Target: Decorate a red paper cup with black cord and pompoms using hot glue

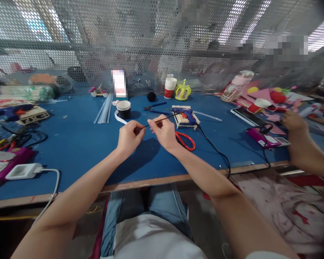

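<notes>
Above the blue table, my left hand [130,137] and my right hand [163,132] both pinch a thin black stick-like strip [164,118]. It runs between my fingertips and past my right hand towards the upper right; its exact kind is not clear. Behind my right hand, a blue glue gun [188,116] rests on a small wooden stick rack [187,126]. Orange-red-handled scissors [187,141] lie beside my right wrist, their blades hidden. Beyond my left hand stands a black-and-white cup-shaped roll [123,109] with a white strip [120,118] trailing from it.
Clear glue sticks [104,109], pliers [154,106], a black ball [151,96], paper cups [170,87] and a yellow-green crown [183,90] lie farther back. Purple power strips [13,162] flank me. The glue gun's cord [216,151] crosses the front edge. Another person's hand [294,120] is at right.
</notes>
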Demonstrator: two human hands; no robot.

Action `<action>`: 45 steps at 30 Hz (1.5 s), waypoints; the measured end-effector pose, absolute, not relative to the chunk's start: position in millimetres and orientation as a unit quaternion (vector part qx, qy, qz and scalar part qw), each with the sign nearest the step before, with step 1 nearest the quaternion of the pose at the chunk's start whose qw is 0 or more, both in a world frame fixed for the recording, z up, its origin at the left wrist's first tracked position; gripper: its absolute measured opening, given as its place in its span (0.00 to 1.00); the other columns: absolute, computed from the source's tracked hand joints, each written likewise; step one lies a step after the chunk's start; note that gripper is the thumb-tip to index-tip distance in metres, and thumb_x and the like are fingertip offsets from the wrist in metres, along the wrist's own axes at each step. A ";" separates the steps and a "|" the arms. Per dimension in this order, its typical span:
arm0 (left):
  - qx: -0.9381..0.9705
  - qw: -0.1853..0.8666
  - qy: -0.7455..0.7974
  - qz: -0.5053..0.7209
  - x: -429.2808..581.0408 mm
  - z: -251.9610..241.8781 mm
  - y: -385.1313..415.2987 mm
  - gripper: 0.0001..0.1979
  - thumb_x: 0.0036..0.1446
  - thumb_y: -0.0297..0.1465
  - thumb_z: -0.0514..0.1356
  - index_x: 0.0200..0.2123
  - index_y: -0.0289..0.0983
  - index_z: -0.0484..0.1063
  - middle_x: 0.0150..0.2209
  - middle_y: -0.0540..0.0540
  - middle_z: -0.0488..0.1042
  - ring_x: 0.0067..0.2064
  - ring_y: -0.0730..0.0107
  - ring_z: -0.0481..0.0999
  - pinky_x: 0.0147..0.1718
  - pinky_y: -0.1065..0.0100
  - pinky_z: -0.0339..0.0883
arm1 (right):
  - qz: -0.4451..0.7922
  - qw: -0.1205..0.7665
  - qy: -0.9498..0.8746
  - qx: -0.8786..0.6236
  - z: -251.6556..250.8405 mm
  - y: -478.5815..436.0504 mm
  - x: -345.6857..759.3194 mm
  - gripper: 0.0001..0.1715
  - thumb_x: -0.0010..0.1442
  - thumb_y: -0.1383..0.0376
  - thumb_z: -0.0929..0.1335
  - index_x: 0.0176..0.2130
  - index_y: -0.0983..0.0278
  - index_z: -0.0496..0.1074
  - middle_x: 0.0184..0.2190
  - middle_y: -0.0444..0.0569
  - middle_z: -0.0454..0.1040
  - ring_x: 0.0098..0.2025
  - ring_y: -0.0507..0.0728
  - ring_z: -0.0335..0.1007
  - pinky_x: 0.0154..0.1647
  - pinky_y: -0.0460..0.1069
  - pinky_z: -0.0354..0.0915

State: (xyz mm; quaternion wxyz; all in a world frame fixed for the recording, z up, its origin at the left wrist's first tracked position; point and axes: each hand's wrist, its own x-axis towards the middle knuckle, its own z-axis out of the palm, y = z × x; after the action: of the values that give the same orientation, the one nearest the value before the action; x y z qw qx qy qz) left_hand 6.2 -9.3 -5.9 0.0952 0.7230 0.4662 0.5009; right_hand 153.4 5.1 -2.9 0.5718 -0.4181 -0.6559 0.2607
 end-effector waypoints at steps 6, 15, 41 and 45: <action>0.703 0.075 0.438 0.556 12.4 -3.5 -17.2 0.07 0.55 0.30 0.58 0.29 0.35 0.74 0.25 0.49 0.70 0.27 0.76 0.67 0.27 0.73 0.60 | 0.444 0.629 -0.513 -0.380 -2.2 11.8 149.6 0.19 0.49 0.52 0.71 0.26 0.62 0.63 0.20 0.41 0.71 0.21 0.49 0.67 0.24 0.46 0.65; 0.732 -0.053 0.395 0.553 10.5 -6.2 -13.2 0.07 0.56 0.31 0.58 0.32 0.37 0.77 0.28 0.47 0.72 0.28 0.77 0.69 0.28 0.74 0.63 | 0.613 0.604 -0.365 -0.355 8.9 9.5 146.6 0.19 0.45 0.57 0.74 0.26 0.62 0.62 0.20 0.39 0.70 0.22 0.46 0.66 0.25 0.43 0.65; 0.747 0.128 0.332 0.561 -3.9 1.5 -6.0 0.07 0.53 0.31 0.62 0.34 0.39 0.79 0.23 0.49 0.73 0.25 0.77 0.67 0.25 0.72 0.59 | 0.795 0.453 -0.290 -0.280 14.4 9.0 151.4 0.11 0.54 0.68 0.70 0.23 0.68 0.66 0.17 0.39 0.65 0.18 0.42 0.60 0.17 0.37 0.57; 0.774 0.062 0.310 0.549 -7.0 1.9 -4.4 0.06 0.53 0.29 0.61 0.33 0.37 0.78 0.21 0.50 0.70 0.23 0.78 0.65 0.23 0.73 0.58 | 0.813 0.422 -0.276 -0.291 16.4 7.6 152.8 0.12 0.59 0.69 0.67 0.24 0.70 0.66 0.17 0.41 0.66 0.17 0.42 0.60 0.16 0.37 0.57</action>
State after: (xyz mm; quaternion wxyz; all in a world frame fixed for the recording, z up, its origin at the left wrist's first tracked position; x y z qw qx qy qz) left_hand -7.0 -4.4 1.9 0.0616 0.7737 0.3098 0.5491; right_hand 152.8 7.6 16.4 0.4217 -0.2907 -0.2761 0.8133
